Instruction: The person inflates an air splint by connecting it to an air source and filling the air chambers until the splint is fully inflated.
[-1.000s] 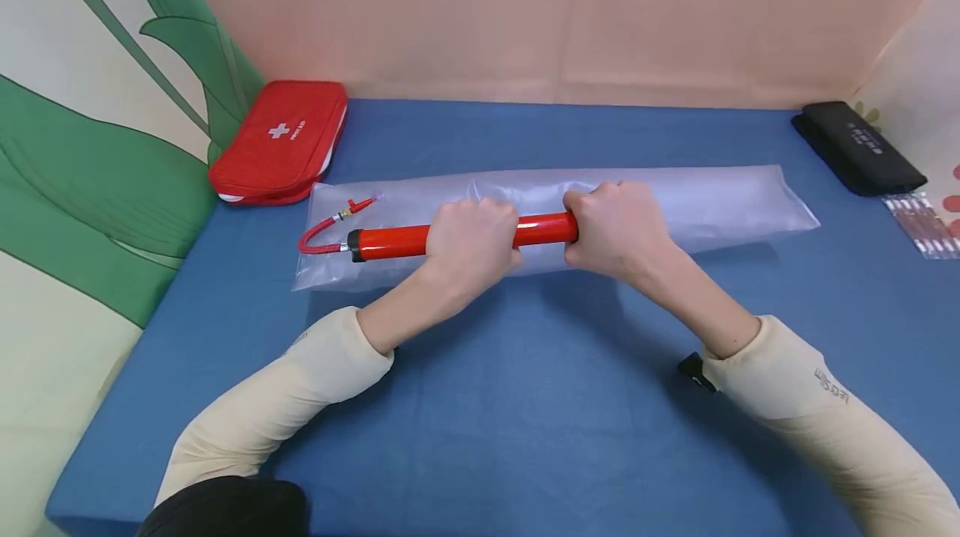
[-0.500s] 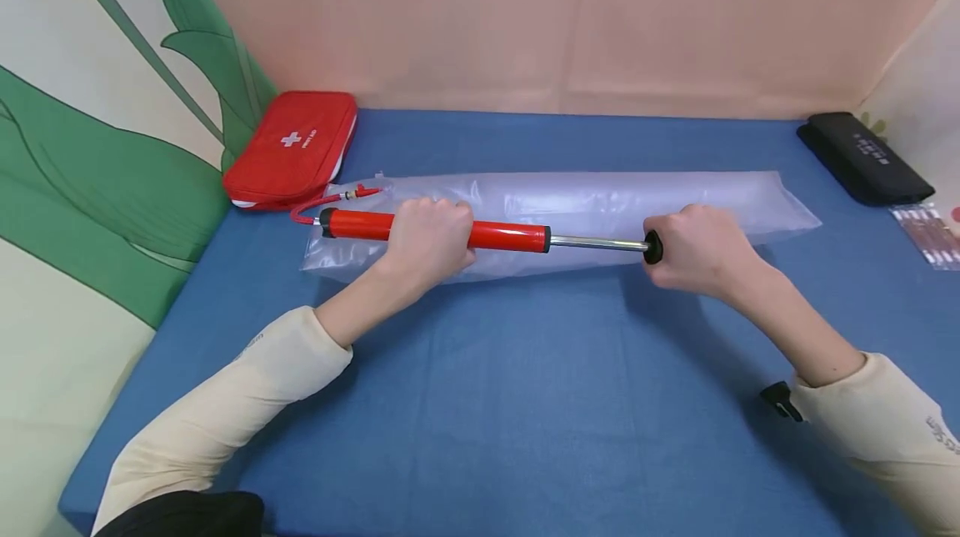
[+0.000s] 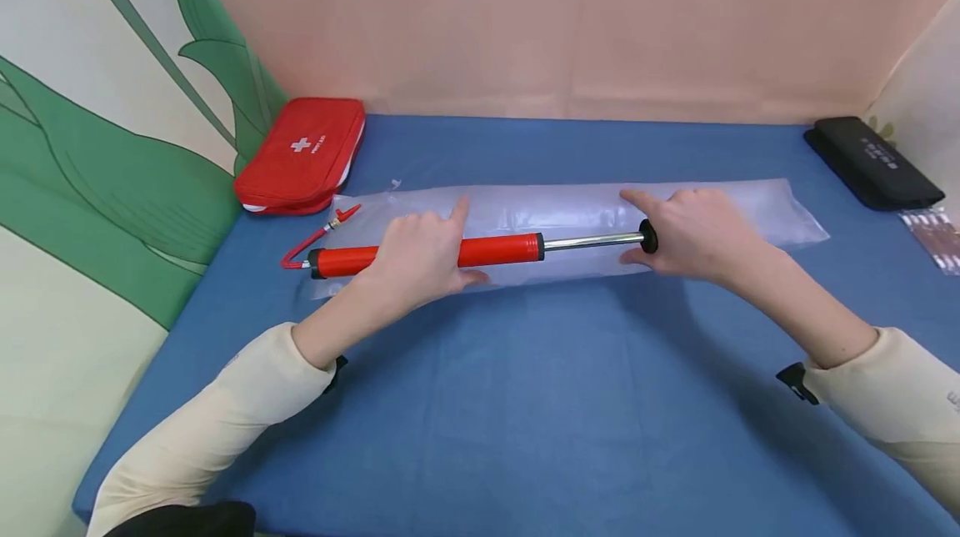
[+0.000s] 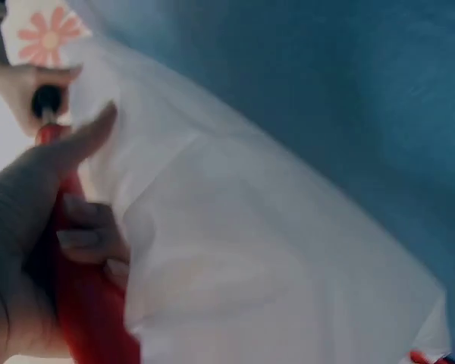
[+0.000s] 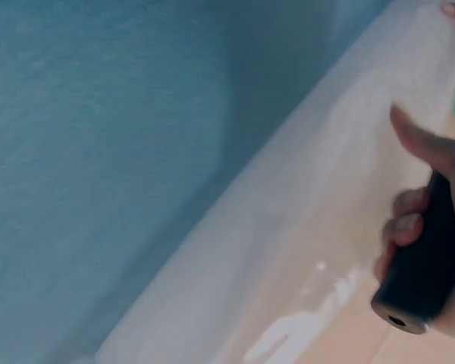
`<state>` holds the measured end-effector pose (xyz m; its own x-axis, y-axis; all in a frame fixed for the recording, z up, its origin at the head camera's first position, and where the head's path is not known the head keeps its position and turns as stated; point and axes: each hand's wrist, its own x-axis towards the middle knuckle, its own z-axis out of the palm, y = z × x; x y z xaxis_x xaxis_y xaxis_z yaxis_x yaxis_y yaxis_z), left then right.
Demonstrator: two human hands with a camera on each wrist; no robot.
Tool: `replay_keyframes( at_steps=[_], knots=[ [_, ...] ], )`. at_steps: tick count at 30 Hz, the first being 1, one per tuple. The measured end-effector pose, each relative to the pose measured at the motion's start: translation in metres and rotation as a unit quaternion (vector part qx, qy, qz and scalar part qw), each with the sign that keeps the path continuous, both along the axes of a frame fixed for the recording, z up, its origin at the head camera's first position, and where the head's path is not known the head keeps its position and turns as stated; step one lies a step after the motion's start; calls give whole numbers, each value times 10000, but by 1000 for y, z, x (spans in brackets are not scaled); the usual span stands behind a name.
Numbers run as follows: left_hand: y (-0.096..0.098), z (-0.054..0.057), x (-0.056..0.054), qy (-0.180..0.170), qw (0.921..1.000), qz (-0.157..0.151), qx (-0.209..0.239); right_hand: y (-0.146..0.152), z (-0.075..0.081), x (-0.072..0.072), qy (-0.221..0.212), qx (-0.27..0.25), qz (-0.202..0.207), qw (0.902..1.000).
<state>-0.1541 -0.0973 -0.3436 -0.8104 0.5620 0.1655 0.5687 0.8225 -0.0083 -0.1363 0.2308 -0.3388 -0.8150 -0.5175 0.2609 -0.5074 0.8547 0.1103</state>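
Note:
A red hand pump (image 3: 498, 250) lies level across the head view, its chrome rod (image 3: 592, 242) drawn out to the right. My left hand (image 3: 412, 262) grips the barrel with curled fingers; its thumb and index finger stick out. Round the black handle (image 5: 425, 250) are the fingers of my right hand (image 3: 701, 233), thumb and index finger extended too. A short red hose (image 3: 303, 252) bends from the pump's left end up to a red nozzle (image 3: 348, 213). Behind the pump is a long, puffed-up clear plastic bag (image 3: 555, 208), partly hidden by pump and hands.
On the blue tabletop (image 3: 510, 404), a red first aid pouch (image 3: 303, 155) sits at the back left. A black case (image 3: 873, 162) lies at the back right, with a clear packet of slim items (image 3: 933, 235) beside it. A pink backdrop (image 3: 480, 28) rises behind.
The rod was in, then came out as my right hand moved right and my left hand moved left. Since then both thumbs and index fingers have stretched out, and the nozzle has shifted left and lower.

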Motion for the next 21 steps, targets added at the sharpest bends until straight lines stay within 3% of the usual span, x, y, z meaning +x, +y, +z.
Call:
replay_keyframes(
  at_steps=[3, 9, 11, 14, 17, 21],
  knots=[
    [-1, -4, 0, 260, 9995, -167, 69, 1, -7, -1, 220, -308, 211, 9991],
    [1, -12, -1, 1307, 9894, -622, 115, 7, -21, 5, 1165, -782, 536, 9887],
    [2, -13, -2, 1283, 9893, -694, 49, 7, -24, 9, 1219, -743, 478, 9886],
    [1, -12, -3, 902, 9930, -758, 52, 7, -25, 14, 1043, -688, 322, 9916],
    [-5, -3, -6, 623, 9922, -999, 398, 8, -18, 18, 724, -812, 188, 9939],
    [-27, 21, -11, 1113, 9771, -1434, 1108, 14, 6, 21, 650, -1059, 81, 9922]
  ],
)
